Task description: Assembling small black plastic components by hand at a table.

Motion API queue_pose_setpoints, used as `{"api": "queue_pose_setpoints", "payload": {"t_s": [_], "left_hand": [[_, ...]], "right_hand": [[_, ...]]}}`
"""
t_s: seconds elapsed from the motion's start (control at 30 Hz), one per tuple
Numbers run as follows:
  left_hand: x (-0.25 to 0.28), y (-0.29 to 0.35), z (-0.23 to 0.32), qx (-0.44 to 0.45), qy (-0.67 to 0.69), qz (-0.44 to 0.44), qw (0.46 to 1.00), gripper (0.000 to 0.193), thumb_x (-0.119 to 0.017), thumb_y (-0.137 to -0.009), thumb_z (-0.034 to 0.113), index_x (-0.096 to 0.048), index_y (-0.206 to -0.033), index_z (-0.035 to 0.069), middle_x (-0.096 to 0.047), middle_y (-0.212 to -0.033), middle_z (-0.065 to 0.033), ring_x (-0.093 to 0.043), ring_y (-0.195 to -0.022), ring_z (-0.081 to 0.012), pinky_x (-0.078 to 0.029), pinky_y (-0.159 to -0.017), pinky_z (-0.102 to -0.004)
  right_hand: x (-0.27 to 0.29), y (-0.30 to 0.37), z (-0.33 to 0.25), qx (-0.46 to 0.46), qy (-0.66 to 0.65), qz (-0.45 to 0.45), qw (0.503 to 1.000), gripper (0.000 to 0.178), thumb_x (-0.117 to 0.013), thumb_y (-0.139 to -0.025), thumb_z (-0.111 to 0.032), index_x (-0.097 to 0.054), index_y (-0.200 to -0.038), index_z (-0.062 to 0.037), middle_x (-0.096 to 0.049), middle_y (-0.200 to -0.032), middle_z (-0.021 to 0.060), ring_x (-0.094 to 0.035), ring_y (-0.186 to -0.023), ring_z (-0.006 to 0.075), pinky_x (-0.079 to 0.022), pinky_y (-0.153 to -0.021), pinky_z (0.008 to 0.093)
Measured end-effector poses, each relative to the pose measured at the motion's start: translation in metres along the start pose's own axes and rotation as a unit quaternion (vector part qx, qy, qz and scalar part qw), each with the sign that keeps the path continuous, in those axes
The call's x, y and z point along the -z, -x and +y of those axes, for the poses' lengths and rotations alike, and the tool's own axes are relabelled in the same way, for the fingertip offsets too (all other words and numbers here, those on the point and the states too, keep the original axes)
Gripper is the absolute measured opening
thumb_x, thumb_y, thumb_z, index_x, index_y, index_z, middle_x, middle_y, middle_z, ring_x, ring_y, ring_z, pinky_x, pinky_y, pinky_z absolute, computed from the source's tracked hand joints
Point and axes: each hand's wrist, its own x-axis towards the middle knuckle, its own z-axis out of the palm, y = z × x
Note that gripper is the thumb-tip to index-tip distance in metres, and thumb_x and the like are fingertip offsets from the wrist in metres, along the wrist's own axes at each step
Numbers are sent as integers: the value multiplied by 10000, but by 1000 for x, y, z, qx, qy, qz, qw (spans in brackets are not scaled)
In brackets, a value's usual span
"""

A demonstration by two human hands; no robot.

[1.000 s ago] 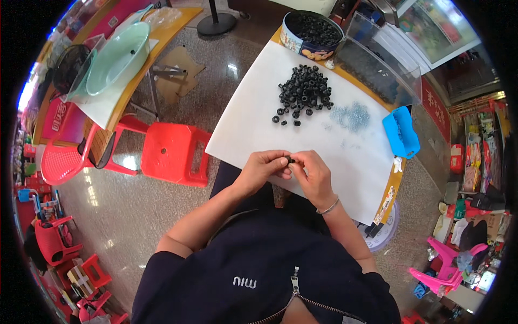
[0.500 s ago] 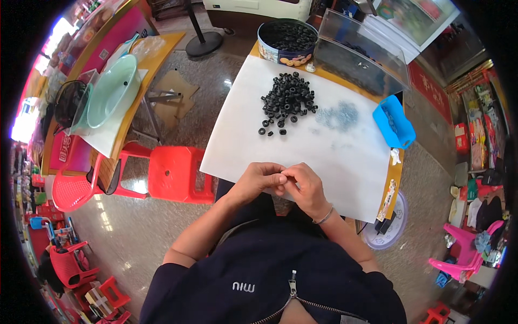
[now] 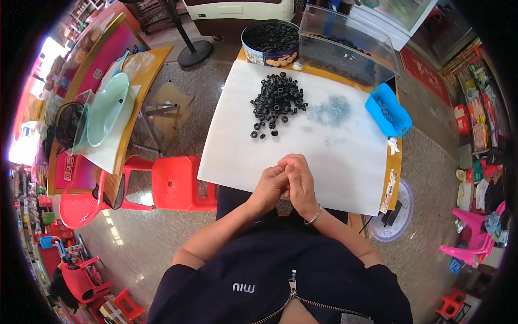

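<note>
Close to the near edge of the white-covered table point(image 3: 243, 162), my left hand point(image 3: 268, 189) and my right hand point(image 3: 300, 182) are pressed together. The fingers of both are closed, with the right hand's fingers lapping over the left's fingertips. Whatever is between them, if anything, is hidden. Beyond the hands lies a pile of small black ring-shaped parts point(image 3: 278, 97), with a few loose ones at its near side. To the right of the pile, a patch of tiny blue-grey pieces point(image 3: 330, 110) is spread on the white sheet.
A round tin point(image 3: 270, 56) of black parts and a clear box point(image 3: 348, 51) stand along the far edge. At the right edge sits a blue plastic basket point(image 3: 387, 110). A red stool point(image 3: 175, 181) is left of the table; a pale green basin point(image 3: 110, 108) rests on another table.
My right hand has turned and folded over the left fingertips, where both were pinching before. The whole view has shifted slightly. The pile looks the same.
</note>
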Motion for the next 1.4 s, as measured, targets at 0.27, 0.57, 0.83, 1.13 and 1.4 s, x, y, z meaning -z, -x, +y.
{"api": "queue_pose_setpoints", "payload": {"t_s": [0.27,0.57,0.83,1.13,1.4], "left_hand": [[-16,1,6,25,67,-29,997,211,-520,-928,193,-581,-1024,15,-550,-756,2,-500,-627,-65,-392,-526,-199],[-27,-4,10,-53,-67,-58,995,290,-460,-968,239,-528,-1164,35,-492,-727,35,-425,-587,-54,-340,-518,-196],[-21,-4,3,-45,-54,-31,997,240,-441,-976,235,-530,-1103,52,-480,-728,43,-415,-576,-50,-336,-513,-191],[-22,-8,-18,-145,-136,35,979,240,-418,-974,182,-521,-1121,22,-563,-924,-13,-532,-816,-78,-454,-672,-207],[-20,-4,5,-9,45,16,999,242,-425,-970,261,-552,-969,54,-456,-703,39,-389,-571,-50,-314,-507,-189]], "right_hand": [[6,2,-10,-139,-66,78,985,316,-393,-965,-313,-509,-943,-20,-542,-892,94,-531,-786,170,-451,-692,274],[14,-16,-6,-209,-179,99,956,410,-343,-968,-396,-488,-1016,-15,-549,-881,78,-525,-640,103,-431,-477,213],[13,-20,-13,-258,-228,70,936,457,-345,-960,-400,-554,-873,-3,-571,-726,66,-542,-669,134,-455,-613,255],[3,-19,0,-189,-180,91,961,460,-380,-954,-344,-548,-730,22,-566,-695,69,-516,-655,128,-427,-634,263],[8,-20,-4,-147,-152,42,977,319,-395,-951,-261,-561,-900,7,-563,-858,55,-497,-744,106,-426,-700,237]]}}
